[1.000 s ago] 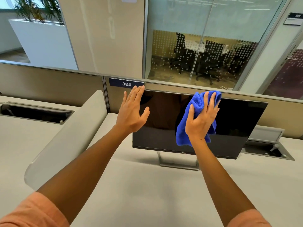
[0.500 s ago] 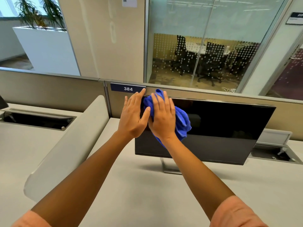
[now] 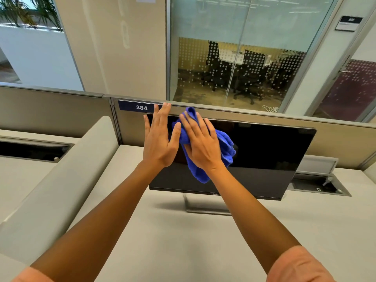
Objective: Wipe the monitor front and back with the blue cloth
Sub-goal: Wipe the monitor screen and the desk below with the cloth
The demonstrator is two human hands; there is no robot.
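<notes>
Head view: one view only — everything below is taken from it.
Monitor [image 3: 264, 157]: one, dark, stood on the counter [image 3: 183, 241] on a slim metal stand [image 3: 203, 208]; its back is hidden from this angle.
Blue cloth [image 3: 225, 147]: one, bunched, pressed against the upper left part of the screen.
Right hand [image 3: 201, 145]: laid flat over the cloth, fingers spread, the cloth held to the glass under the palm.
Left hand [image 3: 158, 139]: grip wide and flat, nothing held, set at the monitor's top left corner just beside the right hand.
Edges: the screen's right half is left uncovered; a partition [image 3: 335, 139] stands close behind the top edge.
Number plate [image 3: 138, 106]: "384" is read, its right end covered by fingertips.
Sleeves: cut off at the bottom.
</notes>
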